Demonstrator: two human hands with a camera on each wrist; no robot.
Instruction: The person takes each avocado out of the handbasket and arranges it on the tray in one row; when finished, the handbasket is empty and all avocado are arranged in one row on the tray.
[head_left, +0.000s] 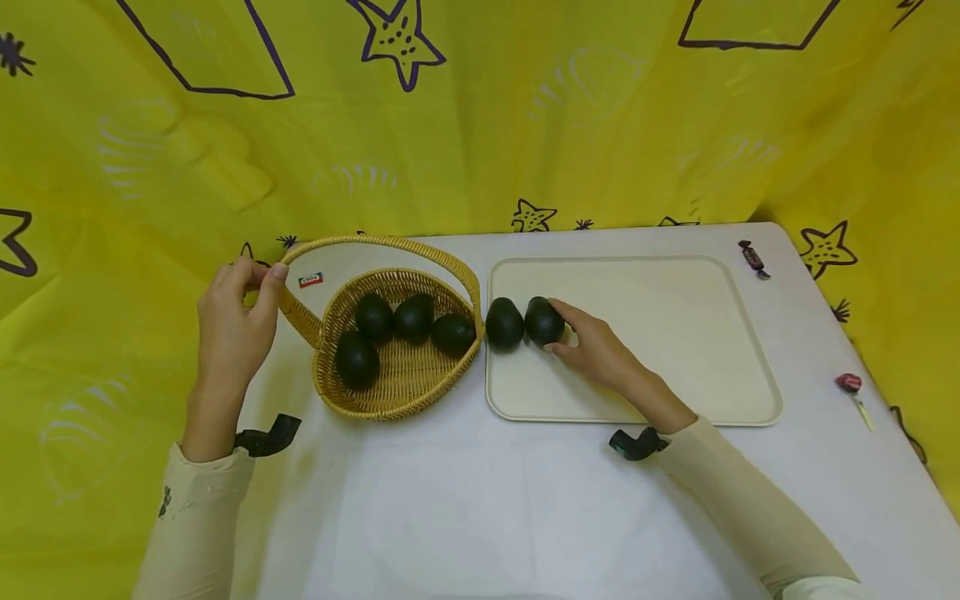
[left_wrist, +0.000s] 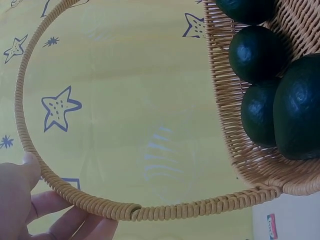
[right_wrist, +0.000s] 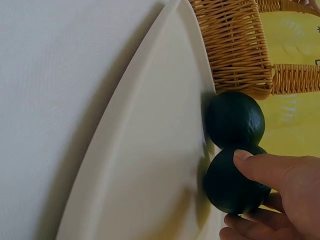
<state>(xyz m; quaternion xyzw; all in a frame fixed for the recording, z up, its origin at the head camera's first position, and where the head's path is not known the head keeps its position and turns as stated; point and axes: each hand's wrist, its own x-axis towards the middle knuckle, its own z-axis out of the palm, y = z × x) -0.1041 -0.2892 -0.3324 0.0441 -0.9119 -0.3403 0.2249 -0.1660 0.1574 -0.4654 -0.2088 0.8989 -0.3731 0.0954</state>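
Observation:
My left hand (head_left: 238, 321) pinches the wrapped handle (left_wrist: 170, 212) of a wicker basket (head_left: 397, 404), thumb on one side and fingers on the other. Several dark green avocados (head_left: 357, 360) lie inside the basket. On the left end of a cream tray (head_left: 637, 400), two more avocados sit side by side. My right hand (head_left: 600, 346) grips the right one of these, an avocado (right_wrist: 230, 185), between thumb and fingers. Touching it is the other avocado (right_wrist: 235, 120), close to the basket's wall.
A small red-and-white wrapped sweet (head_left: 311, 280) lies behind the basket at the left. Right of the tray are a dark wrapped candy (head_left: 753, 260) and a red lollipop (head_left: 850, 383). A yellow patterned cloth (head_left: 480, 125) hangs behind the white table (head_left: 450, 517).

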